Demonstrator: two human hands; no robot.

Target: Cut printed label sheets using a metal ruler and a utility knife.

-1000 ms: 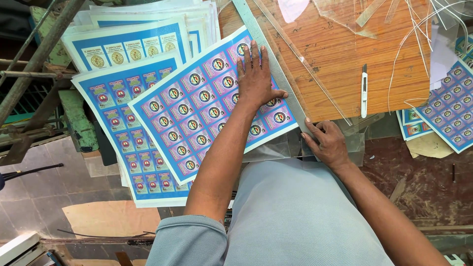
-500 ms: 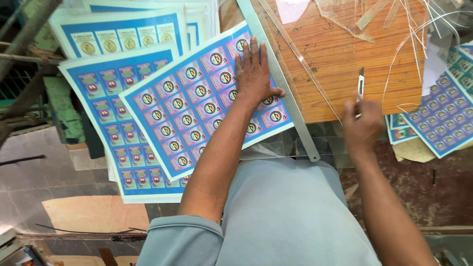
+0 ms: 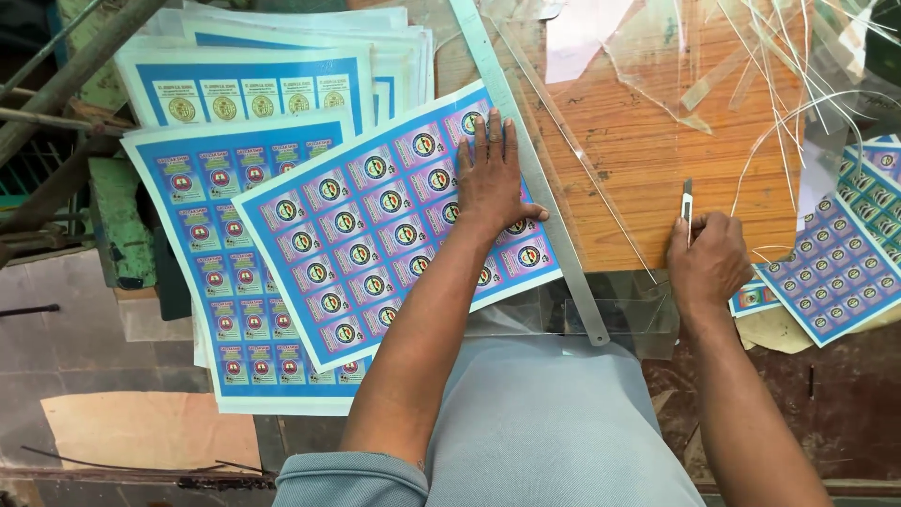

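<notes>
Left hand lies flat, palm down, fingers spread and pressed on the top printed sheet, near that sheet's right edge. Sheet is blue-bordered with rows of pink labels bearing round emblems; it sits tilted, long axis running from lower left to upper right, its right side on the orange wooden board, its left side overlapping the stack of similar sheets off the board's left edge. Metal ruler lies just beside the sheet's right edge, touching the thumb side of the left hand, long axis running from the board's top edge down to its near edge, slightly slanted.

Right hand is at the board's near edge toward the right, fingers curled and pinched around a slim cutter knife. Knife stands nearly straight along the board, tip pointing away from the person. Clear plastic strips litter the board's far right. More label sheets lie past the board's right edge.
</notes>
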